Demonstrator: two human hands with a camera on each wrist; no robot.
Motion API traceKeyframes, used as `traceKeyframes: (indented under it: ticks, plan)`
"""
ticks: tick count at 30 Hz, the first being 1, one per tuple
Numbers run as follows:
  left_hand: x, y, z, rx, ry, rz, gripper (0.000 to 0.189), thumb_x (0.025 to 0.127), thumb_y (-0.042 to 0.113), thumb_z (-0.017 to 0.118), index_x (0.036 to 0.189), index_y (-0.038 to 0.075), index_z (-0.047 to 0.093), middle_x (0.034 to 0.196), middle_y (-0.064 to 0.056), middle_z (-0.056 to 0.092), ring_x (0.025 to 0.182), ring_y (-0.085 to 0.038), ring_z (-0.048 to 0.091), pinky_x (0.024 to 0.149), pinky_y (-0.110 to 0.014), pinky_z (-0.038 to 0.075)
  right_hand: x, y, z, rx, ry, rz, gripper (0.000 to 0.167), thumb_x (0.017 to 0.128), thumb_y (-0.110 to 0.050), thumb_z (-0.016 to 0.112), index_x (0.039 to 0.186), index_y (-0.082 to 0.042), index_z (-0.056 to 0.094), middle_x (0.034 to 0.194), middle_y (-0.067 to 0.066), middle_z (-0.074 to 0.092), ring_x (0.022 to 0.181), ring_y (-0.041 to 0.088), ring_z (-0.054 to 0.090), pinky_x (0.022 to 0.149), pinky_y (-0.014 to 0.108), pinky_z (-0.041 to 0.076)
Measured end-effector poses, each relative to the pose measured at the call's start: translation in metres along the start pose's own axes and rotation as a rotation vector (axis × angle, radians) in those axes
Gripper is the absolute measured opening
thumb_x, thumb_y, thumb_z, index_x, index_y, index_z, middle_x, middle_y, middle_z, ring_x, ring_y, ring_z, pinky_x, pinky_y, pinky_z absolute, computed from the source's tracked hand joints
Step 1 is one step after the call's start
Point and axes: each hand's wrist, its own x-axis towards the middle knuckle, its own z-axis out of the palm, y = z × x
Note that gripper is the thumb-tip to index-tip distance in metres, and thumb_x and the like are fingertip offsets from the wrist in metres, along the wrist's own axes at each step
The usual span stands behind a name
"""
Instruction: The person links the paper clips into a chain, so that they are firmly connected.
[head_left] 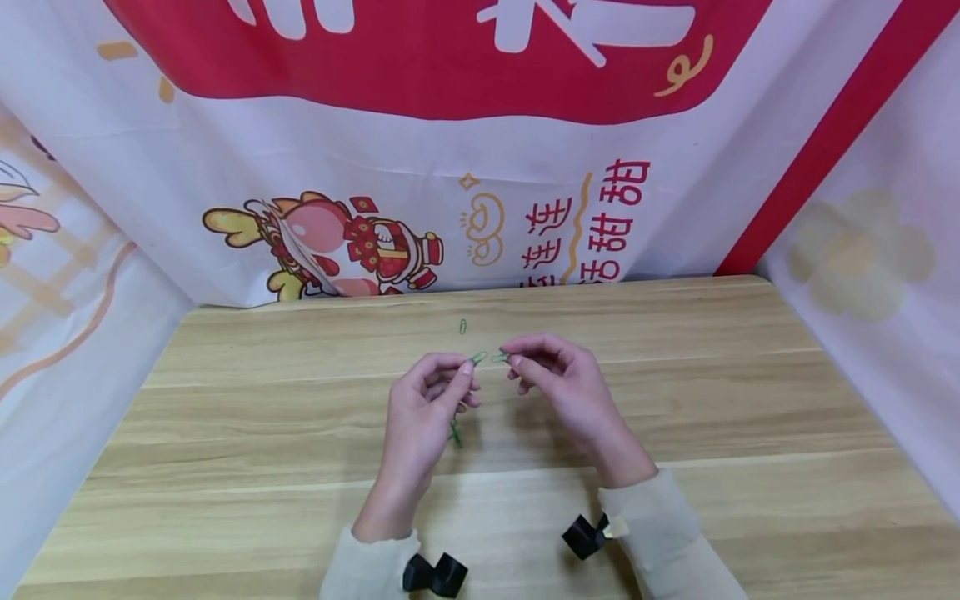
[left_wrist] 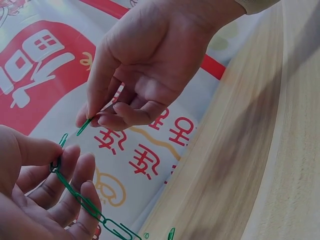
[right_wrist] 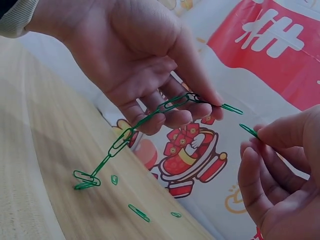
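My left hand (head_left: 423, 412) pinches the top link of a chain of green paper clips (right_wrist: 120, 142) between thumb and forefinger, one clip end sticking out past the fingertips. From there the chain runs down across the curled fingers, and its lower links bunch close over the tabletop in the right wrist view. Opposite, my right hand (head_left: 573, 387) pinches a single green paper clip (right_wrist: 248, 130) by one end. The two clip tips face each other with a small gap between them, above the table.
On the wooden table (head_left: 712, 375) lie a few loose green paper clips, one of them a clip (head_left: 462, 327) beyond the hands. A printed white and red cloth (head_left: 420, 142) hangs at the table's back edge, with more cloth along both sides.
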Motion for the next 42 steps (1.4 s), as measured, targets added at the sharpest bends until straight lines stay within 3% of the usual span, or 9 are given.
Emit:
traceKeyframes:
  ticks: [7,15,22,31,42]
  plan:
    - [-0.0007,-0.0003,0.0032,0.016,-0.048,0.010,0.012,0.107,0.016,0.069,0.116,0.009,0.074,0.107,-0.020,0.076,0.085,-0.023,0.074,0.077,-0.027,0.061,0.0012,0.0000,0.0014,0.049,-0.015,-0.011,0.025,0.101,-0.006,0.072,0.125,0.000,0.068,0.107,0.004,0.072,0.093,0.016,0.069,0.083,0.027,0.062]
    - [-0.0017,0.0009,0.0038,0.035,-0.014,0.024,0.011,0.107,0.015,0.069,0.115,0.010,0.074,0.103,-0.014,0.077,0.087,-0.026,0.075,0.078,-0.027,0.061,0.0007,-0.0001,-0.0001,0.091,-0.048,-0.018,0.023,0.104,-0.006,0.066,0.125,0.002,0.065,0.106,0.002,0.069,0.094,0.015,0.067,0.086,0.026,0.062]
    - [-0.0031,-0.0012,0.0043,0.055,-0.064,0.045,0.011,0.105,0.014,0.071,0.113,0.011,0.076,0.102,-0.014,0.077,0.088,-0.026,0.075,0.079,-0.029,0.061,-0.0005,-0.0004,0.0012,0.130,-0.072,-0.015,0.021,0.104,-0.004,0.063,0.125,0.003,0.063,0.102,-0.001,0.068,0.091,0.013,0.065,0.086,0.026,0.060]
    - [-0.0050,-0.0026,0.0059,0.063,-0.073,0.072,0.010,0.104,0.014,0.073,0.112,0.011,0.078,0.103,-0.019,0.077,0.084,-0.020,0.074,0.079,-0.031,0.060,0.0007,0.0007,0.0012,0.140,-0.068,-0.030,0.019,0.103,-0.004,0.061,0.120,0.003,0.064,0.102,0.001,0.067,0.091,0.014,0.065,0.087,0.027,0.061]
    - [-0.0054,-0.0031,0.0059,0.082,-0.076,0.088,0.010,0.104,0.014,0.072,0.112,0.012,0.078,0.101,-0.013,0.078,0.086,-0.026,0.075,0.077,-0.026,0.059,0.0022,0.0033,-0.0008,0.178,-0.059,-0.024,0.016,0.099,0.001,0.069,0.115,0.000,0.067,0.102,0.001,0.072,0.089,0.014,0.070,0.085,0.027,0.063]
